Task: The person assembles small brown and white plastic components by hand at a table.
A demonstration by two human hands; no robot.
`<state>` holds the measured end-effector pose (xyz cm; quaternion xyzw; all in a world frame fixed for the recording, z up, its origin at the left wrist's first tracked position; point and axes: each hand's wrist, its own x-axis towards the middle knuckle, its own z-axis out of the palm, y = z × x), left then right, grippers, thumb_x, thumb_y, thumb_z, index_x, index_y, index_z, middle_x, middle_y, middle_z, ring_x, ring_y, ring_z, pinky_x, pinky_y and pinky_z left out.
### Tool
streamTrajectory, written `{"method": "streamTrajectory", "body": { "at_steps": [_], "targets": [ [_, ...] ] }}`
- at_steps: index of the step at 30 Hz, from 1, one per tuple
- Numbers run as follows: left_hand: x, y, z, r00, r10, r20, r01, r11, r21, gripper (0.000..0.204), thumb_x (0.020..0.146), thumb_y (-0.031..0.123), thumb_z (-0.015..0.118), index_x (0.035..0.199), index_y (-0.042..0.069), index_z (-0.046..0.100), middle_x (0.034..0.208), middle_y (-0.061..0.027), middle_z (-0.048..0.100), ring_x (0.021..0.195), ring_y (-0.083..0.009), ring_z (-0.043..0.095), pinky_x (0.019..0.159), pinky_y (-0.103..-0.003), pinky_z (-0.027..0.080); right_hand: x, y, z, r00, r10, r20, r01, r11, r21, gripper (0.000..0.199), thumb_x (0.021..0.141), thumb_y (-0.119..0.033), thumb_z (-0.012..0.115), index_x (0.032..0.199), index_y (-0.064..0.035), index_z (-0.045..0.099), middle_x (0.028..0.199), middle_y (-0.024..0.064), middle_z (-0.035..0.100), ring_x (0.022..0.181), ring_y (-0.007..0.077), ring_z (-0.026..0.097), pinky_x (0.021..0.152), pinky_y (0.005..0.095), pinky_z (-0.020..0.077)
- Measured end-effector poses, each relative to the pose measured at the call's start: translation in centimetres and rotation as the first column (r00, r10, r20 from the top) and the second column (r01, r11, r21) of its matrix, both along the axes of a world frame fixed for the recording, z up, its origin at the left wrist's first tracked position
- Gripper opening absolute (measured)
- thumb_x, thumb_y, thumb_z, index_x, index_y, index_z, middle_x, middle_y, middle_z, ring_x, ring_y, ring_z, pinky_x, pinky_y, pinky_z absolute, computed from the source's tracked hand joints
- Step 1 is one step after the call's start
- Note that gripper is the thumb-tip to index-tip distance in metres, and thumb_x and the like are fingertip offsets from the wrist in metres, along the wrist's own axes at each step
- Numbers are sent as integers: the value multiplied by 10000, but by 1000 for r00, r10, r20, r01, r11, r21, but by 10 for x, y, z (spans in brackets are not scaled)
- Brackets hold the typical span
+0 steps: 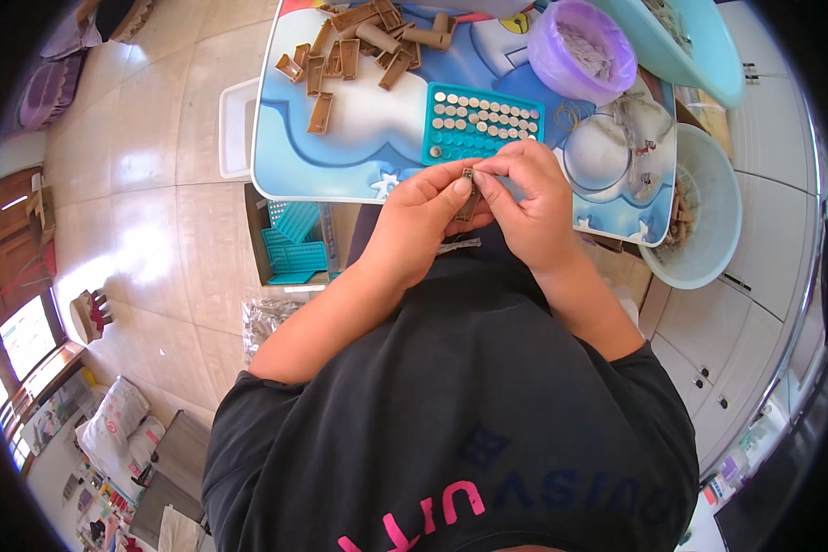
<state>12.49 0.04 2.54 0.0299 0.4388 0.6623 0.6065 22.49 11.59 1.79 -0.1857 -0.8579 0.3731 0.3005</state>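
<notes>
Head view: your left hand [423, 221] and right hand [529, 198] pinch one small brown part [469, 195] between fingertips, just above your lap. Step looks like fitting piece together; next move calls for fine alignment. Beyond hands: one teal tray [483, 124], roughly fifteen brown housings [359, 46], one purple bowl [584, 51].

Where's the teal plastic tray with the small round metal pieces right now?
The teal plastic tray lies mid-table in the head view, just beyond both hands, left of the purple bowl.

Glossy beige tiled floor [147, 138], white cabinets [754, 313], sunlit window [18, 340] at left.
</notes>
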Motion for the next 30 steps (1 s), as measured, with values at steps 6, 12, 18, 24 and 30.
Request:
{"method": "streamTrajectory", "body": {
  "at_steps": [6, 12, 18, 24, 30],
  "targets": [
    [-16, -4, -10, 995, 86, 55, -86, 996, 4, 277, 958, 126, 426, 1188, -18, 484, 1060, -89, 589, 929, -152, 597, 853, -300, 501, -8, -4, 5, 998, 64, -23, -62, 996, 66, 143, 702, -24, 681, 837, -53, 644, 778, 72, 549, 707, 247, 530, 617, 334, 422],
    [-21, -9, -10, 990, 139, 27, -138, 989, -43, 266, 954, 131, 432, 1172, -11, 487, 1050, -101, 595, 911, -169, 605, 835, -308, 507, -17, -8, -1, 986, 168, 3, -165, 962, 217, 153, 694, -44, 693, 839, -60, 647, 772, 62, 555, 696, 241, 528, 603, 337, 422],
    [-32, -15, -10, 979, 202, 0, -202, 978, -54, 261, 950, 132, 442, 1163, -11, 491, 1041, -130, 605, 908, -192, 619, 828, -316, 512, -34, 13, -12, 999, 41, -6, -39, 974, 222, 172, 659, -43, 703, 823, -62, 654, 758, 45, 547, 698, 225, 527, 593, 324, 421],
    [-36, -18, -13, 965, 263, -7, -263, 963, -65, 255, 946, 131, 449, 1152, -15, 486, 1039, -150, 607, 919, -207, 622, 825, -318, 514, -46, 14, -18, 979, 135, 154, -181, 919, 350, 167, 616, -78, 727, 757, -72, 639, 725, 34, 515, 688, 223, 514, 592, 333, 418],
    [-39, -17, -14, 965, 260, 34, -258, 965, -52, 264, 942, 139, 467, 1154, -17, 482, 1034, -151, 609, 915, -211, 623, 823, -319, 514, -43, 17, -12, 991, 119, 63, -130, 967, 220, 149, 625, -70, 729, 733, -68, 626, 744, 39, 537, 703, 233, 520, 618, 338, 414]
  ]
}}
